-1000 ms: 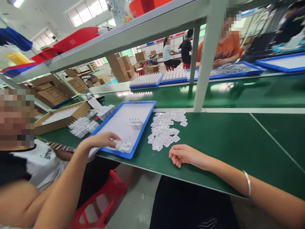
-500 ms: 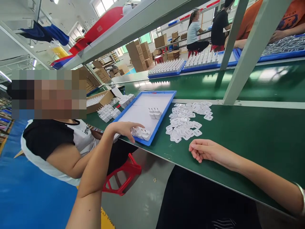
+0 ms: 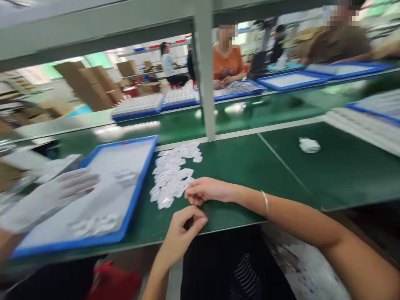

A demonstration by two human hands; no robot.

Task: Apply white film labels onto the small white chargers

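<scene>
Head view: pile of small white flat pieces (image 3: 173,175) lay on the green bench top (image 3: 250,166), just right of the blue tray (image 3: 137,187). Right hand (image 3: 206,191) rested at the pile's 4 o'clock edge, fingertips pinched at the nearest pieces; whether one was actually gripped, cannot tell (blur). Left hand (image 3: 183,231) sat at the bench's near edge, at 6 o'clock from the right hand, thumb and forefinger curled together; nothing visible between them. A co-worker's gloved hand (image 3: 67,187), heavily blurred, hovered over the tray from 9 o'clock. Lone white part (image 3: 309,145) lay at 2 o'clock, well apart.

Risk, as judged: pieces overlap loosely, so a pinch may lift two at once or flick neighbours toward the bench edge and off.
</scene>
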